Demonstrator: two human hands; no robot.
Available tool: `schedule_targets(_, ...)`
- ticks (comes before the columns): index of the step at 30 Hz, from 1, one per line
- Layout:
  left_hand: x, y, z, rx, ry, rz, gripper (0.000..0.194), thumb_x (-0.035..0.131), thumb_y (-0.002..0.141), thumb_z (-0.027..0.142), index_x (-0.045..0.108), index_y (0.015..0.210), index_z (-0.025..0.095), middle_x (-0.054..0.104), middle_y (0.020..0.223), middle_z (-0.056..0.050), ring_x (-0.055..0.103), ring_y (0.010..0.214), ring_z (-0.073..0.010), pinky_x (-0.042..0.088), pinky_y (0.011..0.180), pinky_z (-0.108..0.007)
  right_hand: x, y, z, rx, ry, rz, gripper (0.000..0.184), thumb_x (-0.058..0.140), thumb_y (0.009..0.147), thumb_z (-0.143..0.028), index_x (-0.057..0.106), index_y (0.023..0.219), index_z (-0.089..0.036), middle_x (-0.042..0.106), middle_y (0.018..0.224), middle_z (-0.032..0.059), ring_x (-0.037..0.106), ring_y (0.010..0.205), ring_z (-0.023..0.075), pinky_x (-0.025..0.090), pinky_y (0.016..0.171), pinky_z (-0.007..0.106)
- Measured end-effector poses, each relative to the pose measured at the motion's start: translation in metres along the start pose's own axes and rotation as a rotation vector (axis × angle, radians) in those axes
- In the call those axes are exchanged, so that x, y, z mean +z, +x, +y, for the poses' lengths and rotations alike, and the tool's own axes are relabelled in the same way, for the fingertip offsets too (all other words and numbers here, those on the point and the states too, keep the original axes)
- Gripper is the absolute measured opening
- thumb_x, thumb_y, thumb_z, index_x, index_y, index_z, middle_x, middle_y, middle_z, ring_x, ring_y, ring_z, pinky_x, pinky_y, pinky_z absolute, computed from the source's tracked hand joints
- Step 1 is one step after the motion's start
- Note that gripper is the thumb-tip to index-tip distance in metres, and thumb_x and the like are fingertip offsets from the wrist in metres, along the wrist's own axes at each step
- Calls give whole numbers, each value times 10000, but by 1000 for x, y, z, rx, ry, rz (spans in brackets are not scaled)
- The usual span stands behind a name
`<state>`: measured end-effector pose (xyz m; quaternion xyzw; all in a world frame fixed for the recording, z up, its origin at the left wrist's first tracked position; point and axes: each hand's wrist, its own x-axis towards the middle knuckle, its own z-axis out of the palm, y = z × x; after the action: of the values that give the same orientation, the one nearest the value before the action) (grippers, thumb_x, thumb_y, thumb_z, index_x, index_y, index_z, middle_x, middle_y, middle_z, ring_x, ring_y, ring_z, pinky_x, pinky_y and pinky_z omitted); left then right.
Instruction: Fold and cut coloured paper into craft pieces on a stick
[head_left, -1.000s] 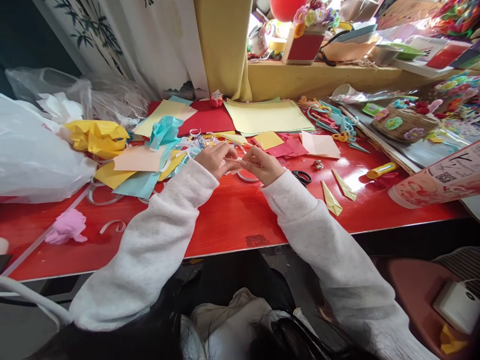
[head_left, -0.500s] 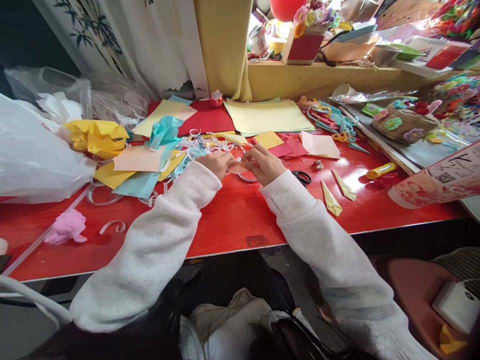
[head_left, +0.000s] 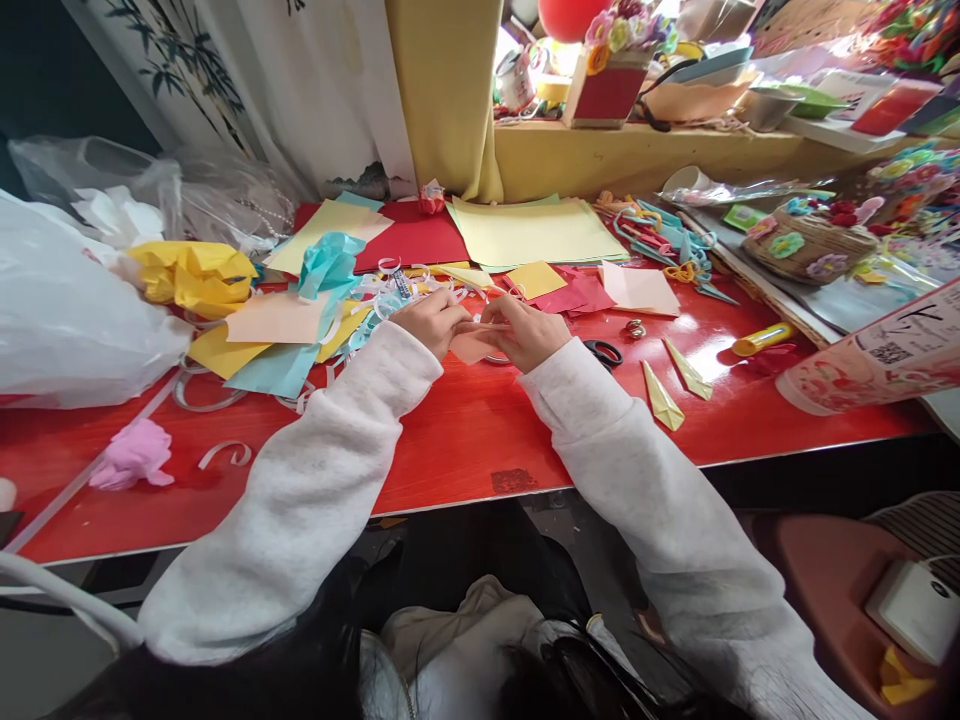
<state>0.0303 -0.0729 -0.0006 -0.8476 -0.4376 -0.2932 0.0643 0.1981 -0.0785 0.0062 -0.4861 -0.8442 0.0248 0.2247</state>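
Observation:
Between my two hands is a small piece of pink paper (head_left: 471, 348), partly hidden by the fingers. My left hand (head_left: 433, 322) pinches its left side, and my right hand (head_left: 529, 330) grips the right side. Both hands are just above the red table (head_left: 465, 430). Scissors with black handles (head_left: 604, 353) lie right of my right hand, partly covered by it. Farther right are two folded pale-yellow paper pieces (head_left: 663, 398), pointed at one end. Behind the hands lie a yellow paper square (head_left: 535, 281) and dark pink paper (head_left: 589, 292).
Coloured sheets and a crumpled teal paper (head_left: 330, 262) are piled at left, near a white plastic bag (head_left: 75, 310). A pale-yellow stack of paper (head_left: 540, 232) lies at the back. On the right are a yellow glue stick (head_left: 763, 341), a tilted paper cup (head_left: 877, 350) and a flower basket (head_left: 810, 240).
The pink paper has tilted, so more of it shows below the fingers. My hands have shifted their fingers slightly; the things on the table stay where they were.

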Motion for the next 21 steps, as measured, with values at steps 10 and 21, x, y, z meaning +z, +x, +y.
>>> schedule_targets(10,-4,-3,6,-26,-51,-70,144,442,759,288,533,805,185,577,793,-21,529,673,-113,343,540,-213,7,2,5,-66,-163,18,335,304,834,-357,577,776,-171,596,776,59,515,669,137,295,578,246)
schedule_targets(21,4,-7,9,-6,142,20,269,328,808,336,548,876,199,597,863,-26,545,595,-110,254,438,-231,12,4,7,-92,-57,-27,303,324,831,-336,575,844,-166,592,864,75,538,746,140,343,587,227)
